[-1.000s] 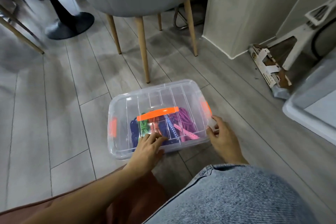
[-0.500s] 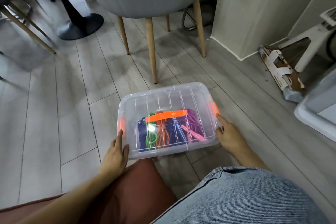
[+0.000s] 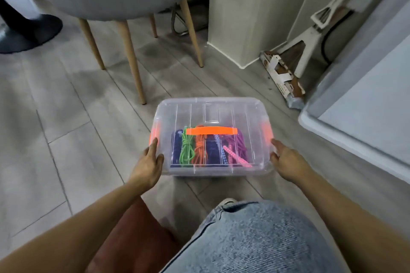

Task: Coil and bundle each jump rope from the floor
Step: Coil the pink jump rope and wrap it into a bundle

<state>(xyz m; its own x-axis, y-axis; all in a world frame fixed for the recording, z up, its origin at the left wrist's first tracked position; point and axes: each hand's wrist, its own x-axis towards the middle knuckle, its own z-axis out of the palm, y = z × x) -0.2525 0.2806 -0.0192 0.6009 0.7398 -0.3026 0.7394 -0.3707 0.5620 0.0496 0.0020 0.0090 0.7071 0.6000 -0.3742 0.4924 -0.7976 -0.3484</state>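
A clear lidded plastic box (image 3: pixel 210 113) with an orange handle (image 3: pixel 211 131) and orange side latches stands on the grey wood floor in front of my knee. Through the lid I see coiled jump ropes side by side: dark blue (image 3: pixel 176 146), green (image 3: pixel 186 149), orange (image 3: pixel 199 150), purple (image 3: pixel 236 143) and a pink beaded one (image 3: pixel 236 158). My left hand (image 3: pixel 146 166) rests against the box's left side, fingers straight by the latch and thumb on the lid edge. My right hand (image 3: pixel 288 159) touches the right side with fingers stretched toward the other latch.
A grey chair on wooden legs (image 3: pixel 133 62) stands just beyond the box. Far left is a black pedestal base (image 3: pixel 26 33). A pale cabinet (image 3: pixel 244 17), a torn cardboard piece (image 3: pixel 281 77) and a large white tub (image 3: pixel 355 117) lie to the right.
My left hand has left the top of the lid and gone to the box's left side. My right hand has stayed at the right latch side. The view has shifted.
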